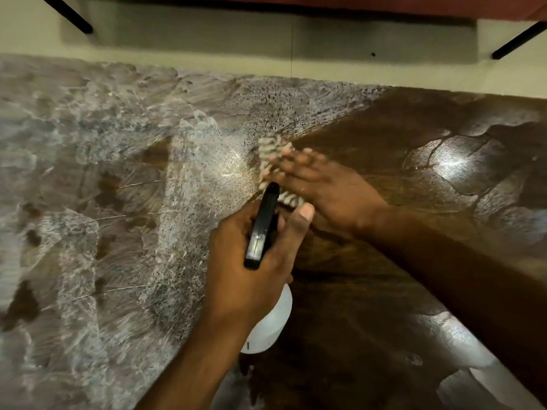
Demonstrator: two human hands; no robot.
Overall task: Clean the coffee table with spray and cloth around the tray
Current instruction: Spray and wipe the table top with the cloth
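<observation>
My left hand (251, 261) grips a spray bottle (270, 318) with a white body and a black trigger head, its nozzle pointing away over the dark wooden coffee table (355, 291). Just beyond the nozzle my right hand (319, 187) presses a striped grey-and-white cloth (270, 155) flat on the tabletop. The table's left half is covered with whitish spray film and smear marks; the part under and right of my right hand looks dark and glossy. No tray is in view.
Beyond the table's far edge lies a pale floor (207, 39). Two black furniture legs (518, 39) and a red-brown furniture edge (384, 4) stand at the top. A pale object (485, 383) shows at the bottom right, partly hidden by my right arm.
</observation>
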